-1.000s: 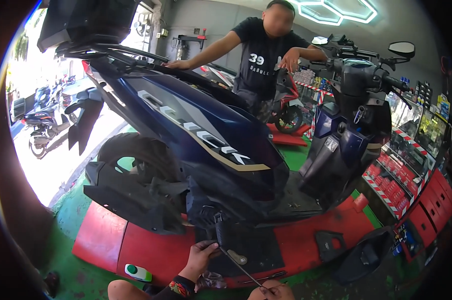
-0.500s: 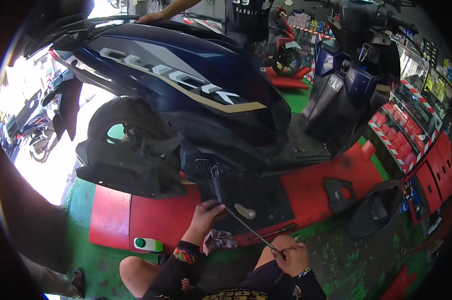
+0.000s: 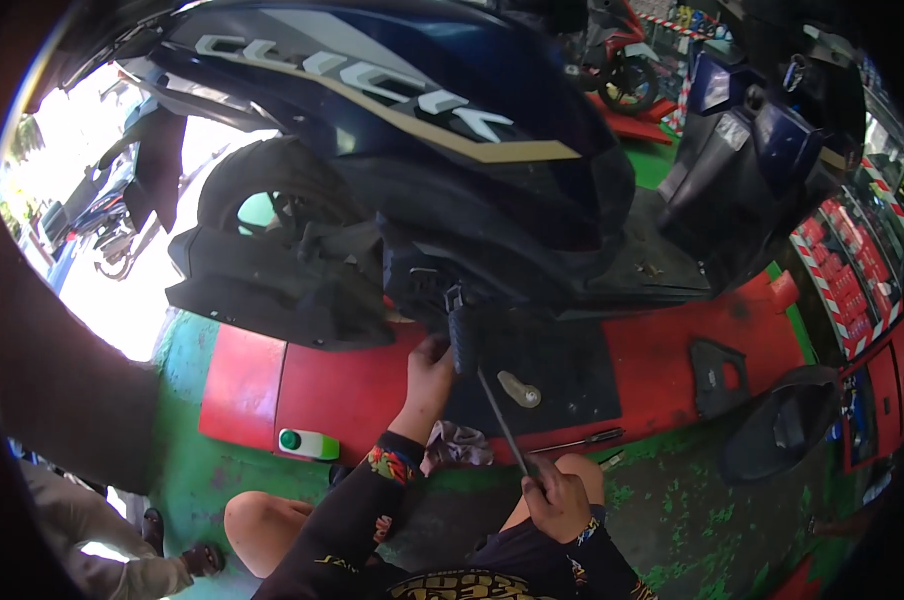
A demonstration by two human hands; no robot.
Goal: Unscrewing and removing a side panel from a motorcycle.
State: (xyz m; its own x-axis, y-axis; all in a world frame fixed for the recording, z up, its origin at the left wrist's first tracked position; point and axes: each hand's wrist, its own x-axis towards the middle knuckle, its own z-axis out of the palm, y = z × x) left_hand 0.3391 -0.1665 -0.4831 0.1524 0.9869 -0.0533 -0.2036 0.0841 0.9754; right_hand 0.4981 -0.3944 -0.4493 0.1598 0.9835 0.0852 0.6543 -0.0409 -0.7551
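Note:
A dark blue scooter (image 3: 412,110) stands on a red platform (image 3: 352,390) in front of me. My left hand (image 3: 434,372) reaches under its body, beside the ribbed black footpeg (image 3: 459,338). The fingers are partly hidden behind the peg, so their grip does not show. My right hand (image 3: 557,500) is closed around the near end of a long, thin metal rod (image 3: 502,420), low over my knee. The rod slants up and left toward the footpeg. Its far tip lies close to the peg; whether they touch, I cannot tell.
A small metal part (image 3: 519,390) lies on the black mat (image 3: 572,370), with a screwdriver-like tool (image 3: 602,437) nearer. A crumpled cloth (image 3: 457,445) and a green-and-white bottle (image 3: 309,443) rest along the platform edge. Black plastic covers (image 3: 720,378) lie right. Someone's legs (image 3: 102,530) show lower left.
My left hand has moved up and forward from the rod to beside the footpeg. The rod now stands steeper, and my right hand has shifted slightly left. The view has tilted down.

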